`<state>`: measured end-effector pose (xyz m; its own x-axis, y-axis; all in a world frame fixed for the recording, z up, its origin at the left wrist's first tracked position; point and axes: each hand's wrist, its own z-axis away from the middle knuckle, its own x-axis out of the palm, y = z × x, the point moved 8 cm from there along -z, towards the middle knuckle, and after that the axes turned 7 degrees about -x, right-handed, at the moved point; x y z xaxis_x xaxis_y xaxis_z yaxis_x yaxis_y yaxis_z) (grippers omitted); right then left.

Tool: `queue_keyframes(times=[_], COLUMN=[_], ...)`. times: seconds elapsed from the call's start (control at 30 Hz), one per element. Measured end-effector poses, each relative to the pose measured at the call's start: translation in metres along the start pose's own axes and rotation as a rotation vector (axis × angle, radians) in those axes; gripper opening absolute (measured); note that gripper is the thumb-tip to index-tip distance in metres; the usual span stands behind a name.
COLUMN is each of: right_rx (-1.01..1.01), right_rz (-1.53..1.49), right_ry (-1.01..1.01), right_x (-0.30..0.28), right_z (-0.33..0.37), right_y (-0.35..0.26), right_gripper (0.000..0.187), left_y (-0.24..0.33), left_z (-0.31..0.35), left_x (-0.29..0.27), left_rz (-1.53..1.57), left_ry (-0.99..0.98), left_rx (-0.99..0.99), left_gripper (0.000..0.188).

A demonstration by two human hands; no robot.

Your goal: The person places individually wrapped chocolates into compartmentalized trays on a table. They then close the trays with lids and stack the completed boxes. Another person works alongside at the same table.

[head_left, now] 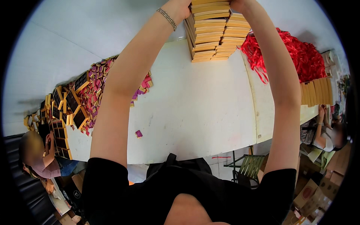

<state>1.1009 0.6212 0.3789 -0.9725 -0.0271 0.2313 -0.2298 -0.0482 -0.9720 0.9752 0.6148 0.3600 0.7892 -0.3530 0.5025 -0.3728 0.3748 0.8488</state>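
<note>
In front of me at the top edge rises a tall stack of flat gold-edged boxes, packed in two uneven columns. My left hand is against the stack's upper left side, below a beaded bracelet on that wrist. Against its upper right side is my right hand. The picture's edge and the boxes hide the fingers of both hands, so their grip does not show. Both arms reach forward over a white table.
Left lies a heap of small pink and purple pieces beside open dark-lined gold boxes; one purple piece lies apart. Right are tangled red ribbon and a row of gold-edged boxes. People work at left and right.
</note>
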Motion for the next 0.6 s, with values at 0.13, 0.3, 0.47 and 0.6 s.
queue_keyframes(times=[0.13, 0.3, 0.47, 0.6], right_rx=[-0.004, 0.026, 0.0, -0.103], right_rz=[-0.011, 0.122, 0.023, -0.071], right_ry=[0.107, 0.129, 0.088, 0.169], right_x=[-0.032, -0.017, -0.022, -0.033], right_z=[-0.011, 0.011, -0.001, 0.015], right_y=[0.01, -0.004, -0.006, -0.031], right_gripper=[0.021, 0.022, 0.019, 0.014], left_y=[-0.004, 0.005, 0.022, 0.033], left_z=[-0.01, 0.002, 0.026, 0.047], left_x=[0.01, 0.005, 0.012, 0.04], left_rz=[-0.012, -0.223, -0.35, -0.321], left_ry=[0.01, 0.014, 0.093, 0.026], left_rx=[-0.118, 0.041, 0.094, 0.151], left_gripper=[0.026, 0.032, 0.041, 0.045])
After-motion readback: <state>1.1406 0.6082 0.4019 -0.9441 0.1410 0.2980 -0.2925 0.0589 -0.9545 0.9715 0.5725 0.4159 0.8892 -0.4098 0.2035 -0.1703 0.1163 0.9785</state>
